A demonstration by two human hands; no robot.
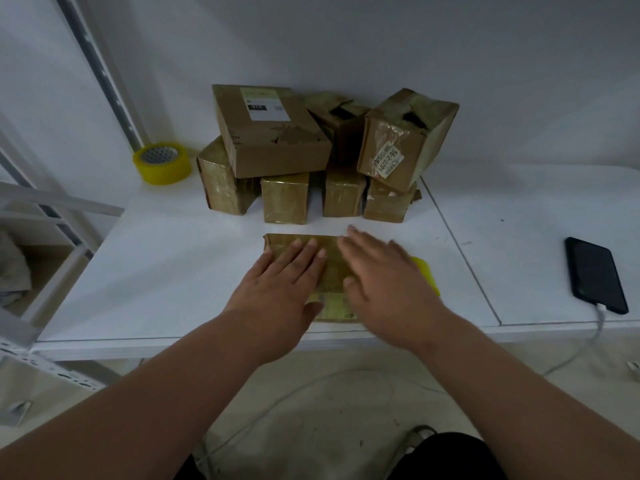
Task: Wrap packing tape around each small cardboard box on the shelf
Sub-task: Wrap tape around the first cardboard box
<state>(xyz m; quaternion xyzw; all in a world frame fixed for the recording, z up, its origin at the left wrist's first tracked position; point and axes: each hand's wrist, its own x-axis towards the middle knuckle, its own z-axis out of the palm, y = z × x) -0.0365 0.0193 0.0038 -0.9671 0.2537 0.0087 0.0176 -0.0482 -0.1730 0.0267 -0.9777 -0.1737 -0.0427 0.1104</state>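
Note:
A small flat cardboard box [330, 268], glossy with tape, lies on the white shelf [166, 271] near its front edge. My left hand [280, 289] lies flat on the box's left half with fingers straight. My right hand [384, 282], blurred, hovers or rests over the box's right half with fingers spread. A yellow object [427, 273] peeks out from behind the right hand. A roll of yellow packing tape [162, 163] stands at the back left. Behind the box is a pile of several small cardboard boxes [311, 154], most shiny with tape.
A black phone [595, 275] with a white cable lies on the shelf at the right. A metal shelf upright [104, 74] runs up at the back left, with another rack at the far left. The white wall is close behind the pile.

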